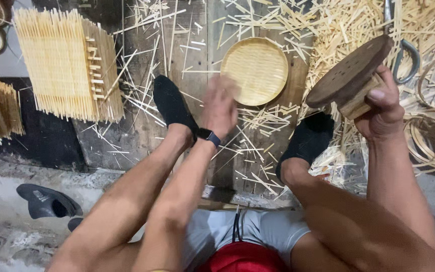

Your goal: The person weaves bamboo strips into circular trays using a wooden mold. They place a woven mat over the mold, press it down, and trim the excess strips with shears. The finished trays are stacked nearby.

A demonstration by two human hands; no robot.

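Looking down from my head camera, I see bare legs in black socks stretched over a dark wooden floor [142, 136] littered with thin bamboo strips.

My right hand [384, 108], at the right of the frame, has its fingers wrapped firmly around the pale wooden block beneath a round dark wooden disc [351, 70] with small holes in its face. The disc is tilted and raised off the floor.

My left hand [221, 108], in the centre of the frame, wears a dark wristwatch [208, 136] and is blurred with motion. It appears empty, with its fingers loosely spread, though the blur leaves me unsure. It hovers at the lower left edge of a round woven bamboo tray [254, 70], which lies flat on the floor in the upper middle; I cannot tell whether it touches.

As for progress, I judge the tray's woven face finished, since it looks whole and even. In the upper left, a stack of square woven mats [59, 60] with untrimmed ends lies waiting. Coiled bamboo hoops [431, 141] lie at the right edge, unused. A dark shoe [46, 201] sits at lower left.
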